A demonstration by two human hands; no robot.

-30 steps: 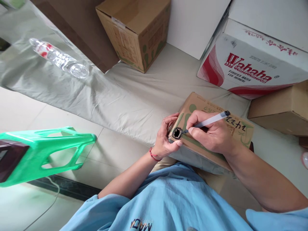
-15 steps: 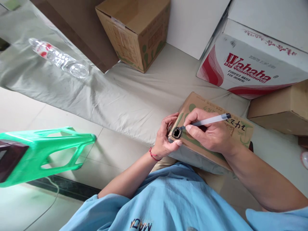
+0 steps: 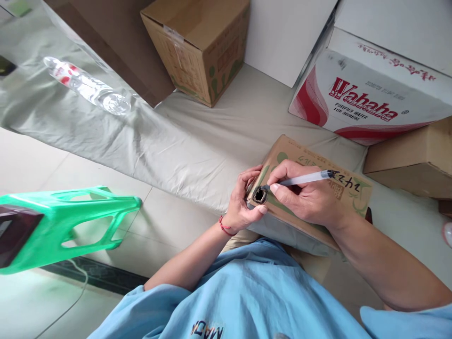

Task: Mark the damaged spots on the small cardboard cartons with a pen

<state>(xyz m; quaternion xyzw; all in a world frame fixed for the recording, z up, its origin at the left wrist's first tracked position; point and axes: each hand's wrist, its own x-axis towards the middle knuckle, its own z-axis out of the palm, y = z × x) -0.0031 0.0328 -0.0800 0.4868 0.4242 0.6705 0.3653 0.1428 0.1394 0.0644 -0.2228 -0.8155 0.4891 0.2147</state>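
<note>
A brown cardboard box (image 3: 303, 155) with green print and handwritten numbers lies at the near edge of a table covered in pale cloth (image 3: 197, 141). My left hand (image 3: 242, 200) grips the box's near left corner, beside a black inked patch (image 3: 260, 194). My right hand (image 3: 305, 195) is closed around a clear pen (image 3: 303, 178) with a black tip. The pen's tip touches the black patch on the corner.
A second brown box (image 3: 201, 44) stands at the back, a white and red Wahaha carton (image 3: 370, 94) at the right with another brown box (image 3: 409, 160) beside it. A clear plastic bottle (image 3: 88, 87) lies at the left. A green plastic stool (image 3: 67, 226) stands on the tiled floor.
The pen has tilted flatter and its tip has shifted slightly left on the black patch. My left hand has stayed on the box corner.
</note>
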